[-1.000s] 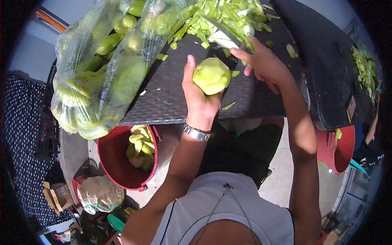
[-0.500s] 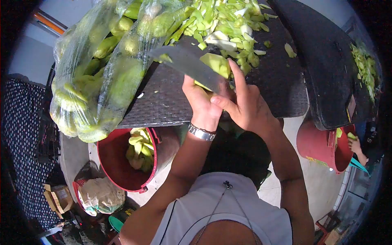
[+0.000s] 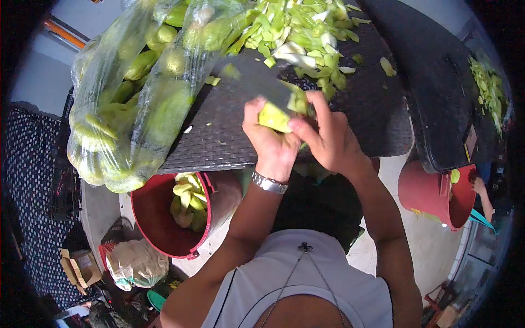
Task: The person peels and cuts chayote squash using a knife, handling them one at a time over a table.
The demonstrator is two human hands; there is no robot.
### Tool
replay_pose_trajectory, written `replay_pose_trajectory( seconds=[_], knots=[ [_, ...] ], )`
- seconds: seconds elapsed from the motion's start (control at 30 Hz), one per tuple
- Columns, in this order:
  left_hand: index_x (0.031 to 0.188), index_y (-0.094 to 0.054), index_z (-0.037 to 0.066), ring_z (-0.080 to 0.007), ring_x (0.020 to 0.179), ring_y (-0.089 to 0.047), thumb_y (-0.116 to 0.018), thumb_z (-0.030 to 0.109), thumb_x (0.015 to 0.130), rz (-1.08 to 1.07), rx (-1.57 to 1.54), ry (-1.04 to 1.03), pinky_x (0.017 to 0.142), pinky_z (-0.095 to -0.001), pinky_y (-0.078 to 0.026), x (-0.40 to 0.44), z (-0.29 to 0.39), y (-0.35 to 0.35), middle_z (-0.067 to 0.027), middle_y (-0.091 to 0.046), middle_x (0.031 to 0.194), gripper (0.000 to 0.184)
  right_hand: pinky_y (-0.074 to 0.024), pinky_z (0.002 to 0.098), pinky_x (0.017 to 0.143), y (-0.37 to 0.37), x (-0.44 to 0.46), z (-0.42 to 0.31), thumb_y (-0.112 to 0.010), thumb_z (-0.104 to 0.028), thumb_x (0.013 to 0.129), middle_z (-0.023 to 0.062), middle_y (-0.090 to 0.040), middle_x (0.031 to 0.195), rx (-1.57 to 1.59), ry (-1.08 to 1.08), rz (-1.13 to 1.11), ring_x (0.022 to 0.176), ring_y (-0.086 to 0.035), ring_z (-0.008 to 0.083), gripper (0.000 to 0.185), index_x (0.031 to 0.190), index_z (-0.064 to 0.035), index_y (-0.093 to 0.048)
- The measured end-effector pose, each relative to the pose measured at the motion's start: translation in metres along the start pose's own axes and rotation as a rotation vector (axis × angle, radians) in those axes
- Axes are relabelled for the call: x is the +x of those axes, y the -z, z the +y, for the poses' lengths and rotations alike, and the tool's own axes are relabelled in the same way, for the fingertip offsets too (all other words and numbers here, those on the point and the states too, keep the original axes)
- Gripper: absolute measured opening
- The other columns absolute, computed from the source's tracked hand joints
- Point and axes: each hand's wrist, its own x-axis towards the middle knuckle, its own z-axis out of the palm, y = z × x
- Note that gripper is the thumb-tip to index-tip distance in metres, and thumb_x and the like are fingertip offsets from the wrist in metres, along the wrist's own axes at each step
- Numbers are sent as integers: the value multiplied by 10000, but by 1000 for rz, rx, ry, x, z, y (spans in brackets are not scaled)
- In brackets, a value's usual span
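Note:
My left hand (image 3: 268, 139), with a metal watch on its wrist, is wrapped round a pale green peeled vegetable (image 3: 273, 117) above the dark woven table (image 3: 219, 145). My right hand (image 3: 331, 136) grips a broad knife (image 3: 260, 82) whose blade, blurred by motion, points up and left across the vegetable. A piece of the vegetable (image 3: 297, 100) stands on the far side of the blade, close to my right fingers. The knife's handle is hidden in my right hand. Beyond my hands lies a heap of green peelings and slices (image 3: 306, 33).
A clear plastic bag of green vegetables (image 3: 136, 98) lies at the table's left. Below it stands a red bucket (image 3: 169, 240) holding cut pieces (image 3: 188, 199). At right are a black chair back (image 3: 432, 93), another red bucket (image 3: 424, 191) and another person's hand (image 3: 479, 187).
My right hand has brought the knife from the heap to the vegetable, and the blade has passed into it. The other person's hand has appeared at the right bucket.

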Motion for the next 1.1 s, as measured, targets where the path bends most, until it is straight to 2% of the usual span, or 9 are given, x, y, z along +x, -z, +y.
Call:
replay_pose_trajectory(
  seconds=[0.1,0.17,0.27,0.37,0.77,0.87,0.97,1.07,1.1],
  knots=[
    [1118,-612,42,-255,991,-670,-631,289,901,-41,1,37,888,-430,-568,-7,-2,-1,-96,-675,1066,329,-501,416,546,-1,15,16,-582,-426,1027,140,-666,848,100,8,95,608,-651,308,467,1228,-13,-496],
    [1135,-622,42,-266,994,-669,-628,332,915,-23,17,29,873,-429,-549,-5,-2,-8,-99,-686,1077,364,-441,380,477,19,26,11,-472,-492,1057,68,-633,765,529,-539,-52,494,-520,188,486,1180,-27,-540],
    [1149,-639,45,-267,989,-668,-623,438,942,73,56,74,836,-424,-522,0,8,-12,-99,-700,1090,444,-352,306,391,34,62,19,-368,-555,1063,55,-547,604,196,-679,-42,364,-404,123,542,1212,-64,-543],
    [1130,-657,52,-259,967,-666,-589,597,961,62,136,101,785,-413,-494,4,14,-10,-100,-708,1079,576,-350,306,380,40,82,35,-383,-555,1064,75,-574,613,152,-623,62,359,-413,126,551,1236,-56,-543],
    [1166,-647,101,-230,981,-651,-584,650,954,67,133,137,710,-387,-466,17,26,3,-53,-706,1103,592,-372,323,395,40,74,19,-451,-519,1047,88,-558,563,177,-696,-11,371,-456,164,514,1174,-39,-585],
    [1221,-633,95,-234,998,-648,-594,623,959,-7,170,139,707,-373,-459,17,26,5,-62,-702,1134,591,-392,341,402,34,67,46,-455,-514,1047,91,-564,566,177,-646,-20,377,-484,176,520,1176,-26,-578],
    [1292,-597,67,-269,1079,-646,-667,433,961,-159,163,210,798,-421,-520,15,30,8,-107,-676,1202,499,-413,357,412,30,66,63,-471,-531,1035,99,-582,581,226,-604,48,392,-508,189,573,1257,-10,-556],
    [1334,-557,20,-328,1167,-627,-703,214,908,-123,126,216,957,-529,-535,9,27,2,-161,-637,1261,490,-430,375,421,34,60,38,-485,-496,1032,114,-604,609,152,-677,88,411,-536,213,566,1319,-11,-531],
    [1343,-572,30,-396,1263,-568,-706,185,851,-127,159,189,1104,-607,-440,11,25,5,-187,-609,1335,534,-439,376,425,33,56,29,-482,-478,1034,118,-614,624,156,-686,72,421,-549,216,550,1327,-15,-526]
  ],
)
